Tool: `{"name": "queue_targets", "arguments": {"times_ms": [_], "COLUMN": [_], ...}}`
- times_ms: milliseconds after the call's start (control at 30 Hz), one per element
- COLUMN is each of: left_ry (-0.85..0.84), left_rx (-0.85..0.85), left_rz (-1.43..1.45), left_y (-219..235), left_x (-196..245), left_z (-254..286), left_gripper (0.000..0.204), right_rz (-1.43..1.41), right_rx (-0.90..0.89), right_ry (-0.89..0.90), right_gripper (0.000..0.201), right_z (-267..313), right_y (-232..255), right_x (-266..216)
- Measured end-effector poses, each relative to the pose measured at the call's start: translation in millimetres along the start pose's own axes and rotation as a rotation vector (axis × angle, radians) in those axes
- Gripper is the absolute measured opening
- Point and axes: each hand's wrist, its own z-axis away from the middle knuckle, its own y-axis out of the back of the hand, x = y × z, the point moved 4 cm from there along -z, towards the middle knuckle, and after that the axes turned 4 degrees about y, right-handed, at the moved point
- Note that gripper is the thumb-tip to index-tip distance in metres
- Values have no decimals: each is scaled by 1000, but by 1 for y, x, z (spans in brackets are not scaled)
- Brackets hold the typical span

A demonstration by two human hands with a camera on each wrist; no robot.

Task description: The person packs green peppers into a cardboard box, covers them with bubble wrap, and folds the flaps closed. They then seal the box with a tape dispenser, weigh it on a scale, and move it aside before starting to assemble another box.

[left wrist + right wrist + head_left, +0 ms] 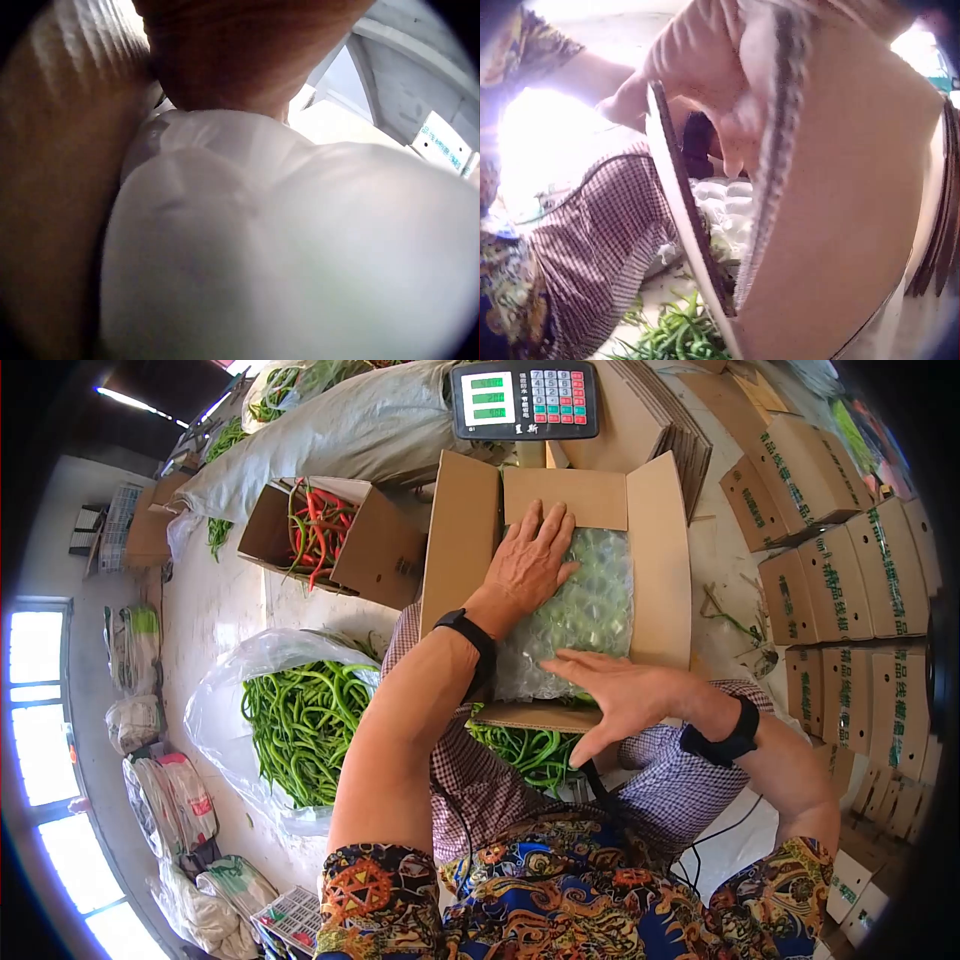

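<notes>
An open cardboard box (660, 575) stands in front of the person, its flaps up. Clear bubble wrap (595, 605) covers the contents, with green showing through. The left hand (530, 565) rests flat on the wrap towards the far end, fingers straight. Over the near right corner is the right hand (630, 695), fingers extended above the wrap and thumb spread outside the near flap (535, 717). In the right wrist view, this hand (705, 67) arches over the cardboard edges. Bubble wrap fills most of the left wrist view, blurred.
Left of the box, a plastic bag holds green chillies (300, 730). Red chillies (320, 525) fill a smaller carton behind it. A scale display (525, 400) stands beyond the box, beside flattened cardboard (640, 420). Printed cartons (850, 580) are stacked at the right.
</notes>
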Motion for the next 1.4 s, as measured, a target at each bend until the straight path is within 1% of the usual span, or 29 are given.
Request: {"name": "queue_targets", "arguments": {"times_ms": [33,100,133,200,233,300,400,433,467,500,533,567,600,633,667,700,767,800,900,967,1033,1067,1133,1167,1200,1267,1300,1367,1400], "left_ry": [-6,-2,2,6,8,12,-23,-67,-109,-106,-123,-142,-144,-161,-179,-186,-198,-199,-159,-141,-125,-123,-122,-109,-95,-98,-94,-101,-100], "left_rx": [1,0,-4,-10,-13,-15,-48,-119,-192,-196,-290,-383,-384,-442,-499,-496,-623,-620,-749,-742,-749,-735,-724,-748,-767,-756,-755,-735,-702], "left_rz": [5,7,12,26,54,90,162,176,188,188,233,278,279,245,212,215,124,124,47,65,89,93,110,105,101,101,90,88,88], "left_y": [0,0,-1,-2,-3,-5,-2,0,2,7,10,13,17,18,20,21,19,20,18,16,14,12,12,13,15,15,13,9,9], "left_x": [0,-3,-3,-3,-4,-6,-11,-14,-16,-21,-23,-25,-25,-24,-21,-20,-16,-12,-3,-5,-8,-10,-6,-5,-3,0,0,0,0], "left_z": [0,-1,-1,-1,-1,-2,-6,-6,-5,-5,-4,-4,-5,-3,-1,-3,-2,-1,2,1,1,1,4,3,0,-2,0,5,5], "left_gripper": [68,67,67,67,67,68,76,84,93,93,104,115,115,123,131,131,141,141,147,147,147,146,146,145,145,145,145,145,145], "right_rz": [-2,260,258,438,434,83,71,13,11,-57,-126,-128,-33,67,68,79,90,92,111,131,645,637,514,381,384,612,606,580,579], "right_rx": [-5,-15,-25,-18,-24,-164,-137,-63,-66,-58,-48,-48,112,271,271,261,253,234,238,252,569,566,507,305,307,214,209,420,417], "right_ry": [2,3,8,13,8,-32,-78,-18,-16,-88,-161,-160,-189,-217,-221,-259,-303,-305,-294,-281,-26,-30,-246,-241,-254,-156,-157,-13,-13], "right_gripper": [118,103,103,95,95,85,80,74,74,73,72,72,69,66,66,65,64,63,60,58,47,47,33,20,20,14,14,15,15], "right_z": [-2,-10,-13,-16,-22,-37,-39,-40,-42,-44,-44,-44,-42,-40,-39,-39,-39,-41,-42,-35,-16,-9,7,12,13,2,-4,-16,-27], "right_y": [0,4,6,15,15,9,18,20,22,28,31,26,23,25,23,25,26,24,22,18,24,28,54,52,50,33,27,25,27], "right_x": [-4,-11,-16,-23,-14,11,32,38,45,48,51,55,57,59,62,58,56,57,56,52,27,25,32,38,42,53,59,61,57]}}
